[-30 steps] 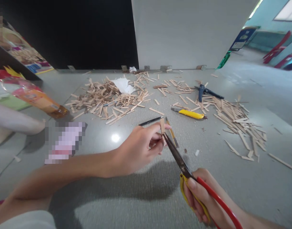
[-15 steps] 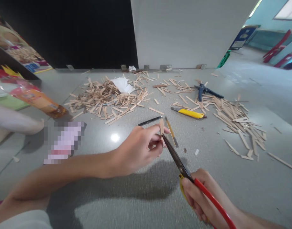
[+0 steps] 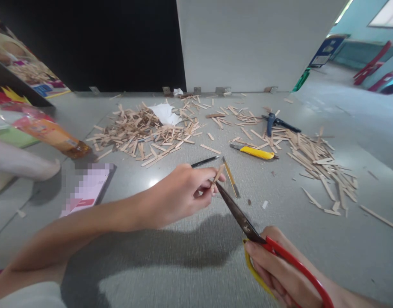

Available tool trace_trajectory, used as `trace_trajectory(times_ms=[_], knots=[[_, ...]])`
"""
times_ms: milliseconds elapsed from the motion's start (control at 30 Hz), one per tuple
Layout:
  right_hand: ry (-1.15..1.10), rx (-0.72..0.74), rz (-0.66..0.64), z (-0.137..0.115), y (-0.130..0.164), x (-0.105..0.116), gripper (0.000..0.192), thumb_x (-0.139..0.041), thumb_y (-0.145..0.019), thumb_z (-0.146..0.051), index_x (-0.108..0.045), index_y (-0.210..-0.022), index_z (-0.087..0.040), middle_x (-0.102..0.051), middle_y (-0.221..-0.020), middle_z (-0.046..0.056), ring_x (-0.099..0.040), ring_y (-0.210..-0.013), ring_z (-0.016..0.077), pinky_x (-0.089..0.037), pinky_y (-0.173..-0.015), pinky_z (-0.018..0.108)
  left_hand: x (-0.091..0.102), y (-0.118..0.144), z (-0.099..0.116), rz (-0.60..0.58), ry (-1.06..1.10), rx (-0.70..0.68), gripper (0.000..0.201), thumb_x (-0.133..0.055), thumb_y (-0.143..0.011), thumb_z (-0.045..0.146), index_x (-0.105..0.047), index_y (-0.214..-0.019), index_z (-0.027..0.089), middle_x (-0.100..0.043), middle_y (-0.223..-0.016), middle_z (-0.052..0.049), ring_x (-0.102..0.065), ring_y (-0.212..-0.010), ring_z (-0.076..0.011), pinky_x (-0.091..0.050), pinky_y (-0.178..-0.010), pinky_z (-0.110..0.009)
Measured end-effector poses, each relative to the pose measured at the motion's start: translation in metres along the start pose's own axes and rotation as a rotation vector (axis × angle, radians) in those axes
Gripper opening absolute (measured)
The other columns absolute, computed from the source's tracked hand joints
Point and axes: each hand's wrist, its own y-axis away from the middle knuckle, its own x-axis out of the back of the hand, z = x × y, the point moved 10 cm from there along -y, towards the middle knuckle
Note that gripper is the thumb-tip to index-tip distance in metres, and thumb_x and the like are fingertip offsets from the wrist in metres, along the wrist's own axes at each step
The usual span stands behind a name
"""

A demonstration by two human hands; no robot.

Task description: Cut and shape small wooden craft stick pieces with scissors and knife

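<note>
Between the fingertips of my left hand [image 3: 183, 192] is a small flat wooden stick [image 3: 218, 174], tilted up to the right. My right hand [image 3: 279, 267] is closed around the handles of a pair of scissors [image 3: 239, 216], one handle red and one yellow. The blade tips meet the lower end of the stick beside my left fingers; whether the blades are fully together I cannot tell. Just beyond my left hand lie a black pen [image 3: 206, 161] and a narrow yellowish tool [image 3: 231, 176] on the grey surface.
A heap of wooden sticks [image 3: 141, 132] with white paper [image 3: 165, 114] lies back left. More sticks [image 3: 327, 171] lie right, near dark blue pliers [image 3: 271, 124] and a yellow utility knife [image 3: 256, 152]. An orange-labelled bottle [image 3: 55, 132] and pink box [image 3: 90, 188] are left. A white panel [image 3: 247, 47] stands behind.
The wooden stick has turned from upright to a rightward tilt in my left hand, which shifted slightly left. The scissors' handles moved a little to the right.
</note>
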Motion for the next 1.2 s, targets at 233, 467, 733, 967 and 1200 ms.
trace_trajectory(times_ms=[233,467,733,967,1200], knots=[[-0.142,0.008,-0.037,0.006,-0.002,-0.002,0.079,-0.049,-0.087,-0.095,-0.038,-0.048,-0.027,-0.028,-0.03,-0.008,-0.025,-0.025,0.0059,-0.022,-0.028,0.018,0.001,-0.003,0.0,-0.051,0.123,0.038,0.024,-0.056,-0.101,0.02,-0.072,-0.119,0.015,-0.079,-0.077,0.001,-0.071,-0.059,-0.012,-0.056,-0.064,-0.021],[-0.153,0.065,0.022,0.007,0.003,0.011,0.077,-0.052,-0.084,-0.1,-0.051,-0.068,-0.024,-0.044,-0.047,-0.008,-0.035,-0.036,0.0062,-0.032,-0.039,0.019,-0.009,-0.003,-0.015,-0.023,0.463,0.225,0.026,-0.063,-0.094,0.019,-0.068,-0.119,0.015,-0.081,-0.083,-0.003,-0.078,-0.069,-0.0172,-0.069,-0.064,-0.027],[-0.048,0.03,0.068,0.007,0.003,0.011,0.084,-0.047,-0.077,-0.106,-0.049,-0.061,-0.024,-0.043,-0.044,-0.007,-0.039,-0.037,0.0072,-0.031,-0.041,0.021,-0.013,-0.003,-0.016,-0.022,0.524,0.223,0.029,-0.065,-0.091,0.016,-0.069,-0.12,0.015,-0.079,-0.081,-0.002,-0.08,-0.076,-0.0191,-0.07,-0.063,-0.027],[-0.046,-0.004,0.108,0.01,-0.001,0.016,0.084,-0.048,-0.075,-0.107,-0.048,-0.059,-0.025,-0.042,-0.041,-0.006,-0.036,-0.035,0.0074,-0.027,-0.036,0.02,-0.008,-0.003,-0.016,0.006,0.398,0.19,0.024,-0.063,-0.096,0.019,-0.069,-0.119,0.017,-0.082,-0.084,-0.002,-0.08,-0.073,-0.0172,-0.066,-0.065,-0.024],[0.011,0.052,0.124,0.011,-0.001,0.019,0.08,-0.047,-0.083,-0.102,-0.044,-0.059,-0.025,-0.039,-0.045,-0.007,-0.037,-0.036,0.0072,-0.029,-0.035,0.019,-0.004,-0.002,-0.013,0.032,0.236,0.131,0.018,-0.062,-0.092,0.015,-0.07,-0.108,0.018,-0.08,-0.079,-0.001,-0.081,-0.072,-0.0166,-0.063,-0.07,-0.022]])
